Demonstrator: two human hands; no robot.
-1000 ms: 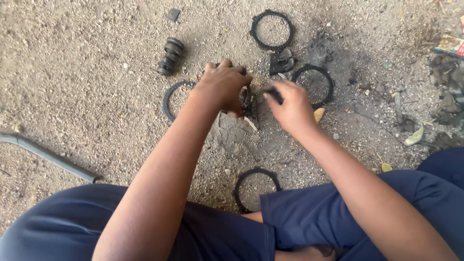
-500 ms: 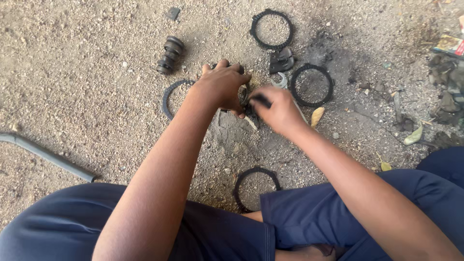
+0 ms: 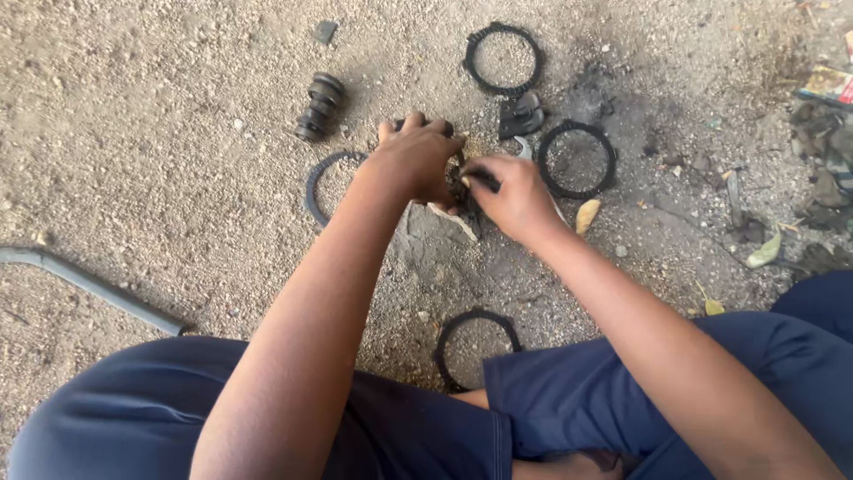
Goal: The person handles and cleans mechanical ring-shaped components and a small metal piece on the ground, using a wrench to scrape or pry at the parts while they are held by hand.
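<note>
Both hands (image 3: 462, 178) curl together over a small dark part (image 3: 458, 185) on dirt.

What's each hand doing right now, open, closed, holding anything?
Left hand: curled over a dark part on the ground; grip cannot be told.
Right hand: fingers pinched shut on a small dark piece.

Black toothed rings (image 3: 504, 60) — dull, dusty — beyond the two grips; one more black ring (image 3: 476, 347) below them. Dark ribbed spool (image 3: 320, 106) up-left of the left grip. Grey-tan speckled ground (image 3: 160, 133); navy trousers (image 3: 124, 418); yellow leaf (image 3: 586, 215) beside the right grip.
</note>
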